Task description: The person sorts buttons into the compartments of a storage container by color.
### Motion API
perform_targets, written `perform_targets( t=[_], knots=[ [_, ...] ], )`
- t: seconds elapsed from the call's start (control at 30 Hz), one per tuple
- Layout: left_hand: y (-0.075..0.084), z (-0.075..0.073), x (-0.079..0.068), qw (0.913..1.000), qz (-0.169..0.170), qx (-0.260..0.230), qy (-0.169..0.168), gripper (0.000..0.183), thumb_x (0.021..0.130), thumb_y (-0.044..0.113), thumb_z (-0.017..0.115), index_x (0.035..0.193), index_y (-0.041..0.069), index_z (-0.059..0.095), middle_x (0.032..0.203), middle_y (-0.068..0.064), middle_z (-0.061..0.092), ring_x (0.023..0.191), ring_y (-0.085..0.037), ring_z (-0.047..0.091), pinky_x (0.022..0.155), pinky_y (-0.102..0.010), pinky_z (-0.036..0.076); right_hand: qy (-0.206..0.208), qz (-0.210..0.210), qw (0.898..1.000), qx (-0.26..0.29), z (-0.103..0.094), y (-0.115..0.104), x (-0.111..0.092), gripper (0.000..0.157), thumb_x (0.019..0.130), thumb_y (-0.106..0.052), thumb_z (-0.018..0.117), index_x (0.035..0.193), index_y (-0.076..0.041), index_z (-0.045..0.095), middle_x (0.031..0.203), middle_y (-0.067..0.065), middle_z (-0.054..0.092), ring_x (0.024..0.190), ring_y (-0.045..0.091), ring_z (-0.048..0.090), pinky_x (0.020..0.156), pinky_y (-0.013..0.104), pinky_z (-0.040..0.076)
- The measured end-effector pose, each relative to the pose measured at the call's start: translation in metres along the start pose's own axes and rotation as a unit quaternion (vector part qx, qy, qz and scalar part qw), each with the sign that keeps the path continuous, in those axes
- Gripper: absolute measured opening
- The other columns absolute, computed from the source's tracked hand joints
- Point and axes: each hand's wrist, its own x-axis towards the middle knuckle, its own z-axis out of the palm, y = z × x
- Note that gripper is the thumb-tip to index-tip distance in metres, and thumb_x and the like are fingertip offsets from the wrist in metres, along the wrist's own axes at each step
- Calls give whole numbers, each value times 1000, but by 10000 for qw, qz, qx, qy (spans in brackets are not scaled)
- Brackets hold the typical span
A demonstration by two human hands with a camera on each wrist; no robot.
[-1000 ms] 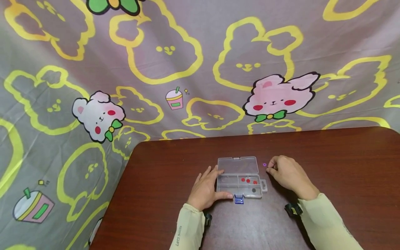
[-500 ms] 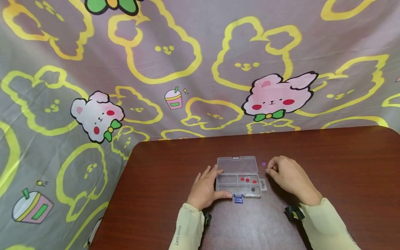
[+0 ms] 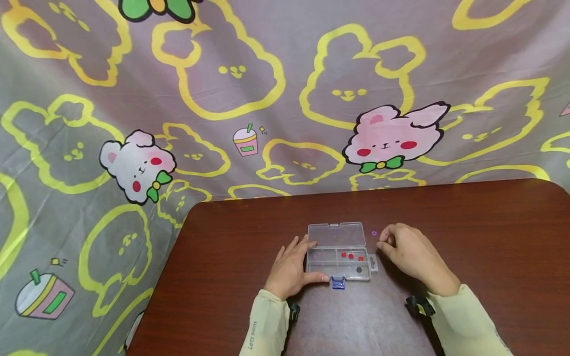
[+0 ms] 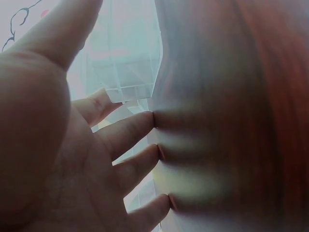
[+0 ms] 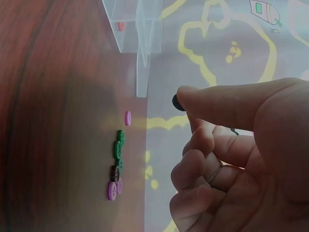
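Between the thumb and index finger of the right hand [image 3: 411, 252], a black button [image 5: 178, 102] is pinched edge-out. The right wrist view shows it plainly; in the head view it is too small to tell. The other fingers of that hand curl toward the palm. Just beyond these fingertips, on the table [image 3: 231, 247], lies a purple button [image 3: 374, 233]. Only the right wrist view discloses the cluster beneath the hand: green buttons [image 5: 120, 137], a second black one [image 5: 115, 173] and a purple pair [image 5: 112, 191], grouped closely.

To the left of the right fingertips, and apart from them, sits the box [image 3: 322, 254], its clear lid [image 3: 336, 235] laid back. The head view best gives its contents: three red buttons [image 3: 351, 256] in the rear compartment nearer the right fingers, and a dark button [image 3: 358, 270] in the front compartment on that side.

At the box's far end from those fingers, the left hand [image 3: 288, 271] is spread and relaxed, thumb along the front edge near the blue latch [image 3: 338, 283], index finger by the hinge. The left wrist view adds its three remaining fingers, separated, tips at the table.
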Motion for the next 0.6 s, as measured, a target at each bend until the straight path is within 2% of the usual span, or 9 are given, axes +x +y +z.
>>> perform_targets(
  t=[0.6],
  knots=[
    [1,0,1,9999,-8,156,6,90,75,62,78,150,21,49,162,-6,32,151,-26,24,122,-55,18,-78,-286,9993,210,-5,-12,-5,14,87,-12,78,81,-15,65,71,-4,50,65,12,46,56,27,37]
  ],
)
